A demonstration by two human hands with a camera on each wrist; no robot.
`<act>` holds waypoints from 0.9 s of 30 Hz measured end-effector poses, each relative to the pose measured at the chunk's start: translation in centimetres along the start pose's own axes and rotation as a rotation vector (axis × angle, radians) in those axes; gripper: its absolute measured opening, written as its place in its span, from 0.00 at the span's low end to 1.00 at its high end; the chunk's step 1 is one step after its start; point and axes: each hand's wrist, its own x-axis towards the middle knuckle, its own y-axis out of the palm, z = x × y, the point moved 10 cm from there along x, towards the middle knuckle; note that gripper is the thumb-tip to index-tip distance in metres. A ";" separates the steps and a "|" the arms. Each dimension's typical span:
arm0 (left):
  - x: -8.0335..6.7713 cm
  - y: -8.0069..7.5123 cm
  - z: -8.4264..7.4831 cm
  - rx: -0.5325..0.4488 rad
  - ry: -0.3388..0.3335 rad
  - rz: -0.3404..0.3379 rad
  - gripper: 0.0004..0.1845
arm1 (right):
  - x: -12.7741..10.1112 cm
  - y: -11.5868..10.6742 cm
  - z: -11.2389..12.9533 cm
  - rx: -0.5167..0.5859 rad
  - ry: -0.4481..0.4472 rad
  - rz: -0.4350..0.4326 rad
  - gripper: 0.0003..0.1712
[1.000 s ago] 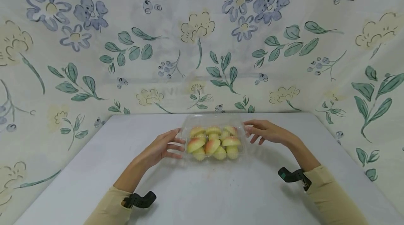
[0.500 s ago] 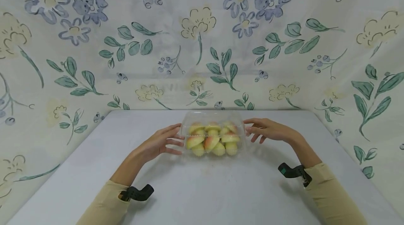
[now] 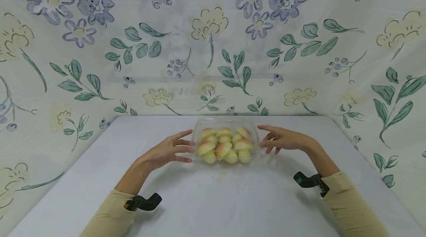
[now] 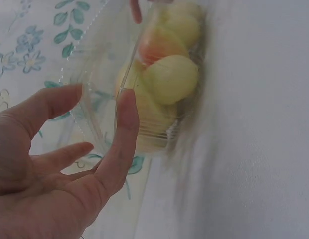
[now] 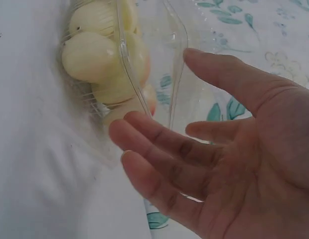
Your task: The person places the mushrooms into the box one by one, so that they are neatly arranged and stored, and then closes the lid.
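A clear plastic clamshell box (image 3: 226, 121) stands near the back of the table, holding several yellow, mushroom-shaped pieces (image 3: 224, 149) with reddish blush on their caps. My left hand (image 3: 163, 154) reaches to the box's left side, fingers extended and spread. In the left wrist view its fingertips overlap the transparent rim (image 4: 125, 74). On the opposite side is my right hand (image 3: 283, 139), its index finger straight out and the other fingers gently bent. The right wrist view shows those fingertips close by the box's rim (image 5: 125, 55). Neither hand grips anything.
The white tabletop (image 3: 213, 200) spreads out in front of the box. Behind and at both sides hangs a floral cloth (image 3: 186, 44). Each forearm wears a black wrist camera, one on the left sleeve (image 3: 110, 211) and one on the right sleeve (image 3: 352, 200).
Both hands' fingers have spread slightly at the box's sides. Reflections on the clear plastic have shifted, and the pieces show more plainly through it. The head view tilted a little early on.
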 end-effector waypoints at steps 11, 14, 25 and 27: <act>0.0 0.1 0.0 0.048 0.035 0.000 0.43 | 0.6 1.8 -0.1 0.000 0.019 0.074 0.47; 0.1 0.0 -0.1 0.059 0.050 -0.011 0.43 | 0.8 2.0 -0.1 0.004 0.034 0.073 0.47; 0.4 -0.1 -0.2 0.093 0.073 -0.074 0.41 | 0.9 2.5 0.1 0.067 0.067 0.069 0.49; 0.3 -0.1 -0.2 0.105 0.074 -0.074 0.41 | 0.9 2.5 0.1 0.076 0.073 0.063 0.49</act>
